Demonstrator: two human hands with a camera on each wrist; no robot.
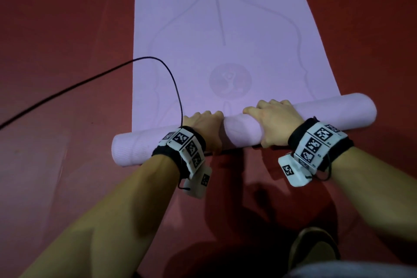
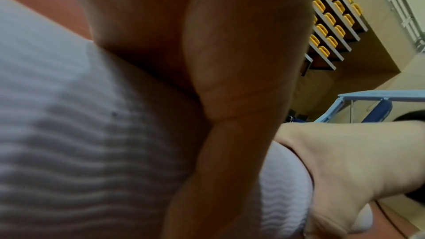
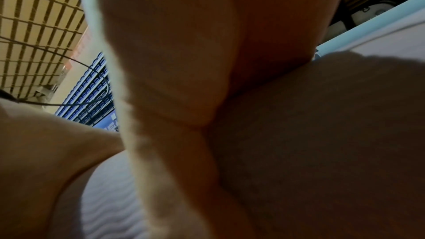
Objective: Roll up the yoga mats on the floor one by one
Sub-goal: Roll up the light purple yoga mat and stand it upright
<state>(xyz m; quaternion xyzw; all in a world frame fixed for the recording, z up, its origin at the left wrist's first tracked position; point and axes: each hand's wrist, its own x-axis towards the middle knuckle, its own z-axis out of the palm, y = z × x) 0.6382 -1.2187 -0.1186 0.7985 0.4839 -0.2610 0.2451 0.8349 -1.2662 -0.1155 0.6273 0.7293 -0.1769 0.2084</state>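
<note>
Both hands sit side by side on the rolled part of the yoga mat (image 1: 239, 128), near its middle. Fingers of the left hand (image 1: 204, 127) curl over the top of the roll, thumb toward the body, gripping it; the right hand (image 1: 274, 123) wraps it the same way, fingers over the far side and thumb (image 3: 174, 97) under the near side. Each wrist carries a black band with white marker blocks (image 1: 318, 144). The roll lies across the red floor (image 1: 56, 52), slightly slanted, its right end farther away. Beyond it the rest of the lilac mat lies flat, printed with faint lines and a round emblem (image 1: 230, 81). A black cable (image 1: 94, 77) loops from the left wrist out over the floor. A shoe (image 1: 312, 246) shows near the bottom edge.
</note>
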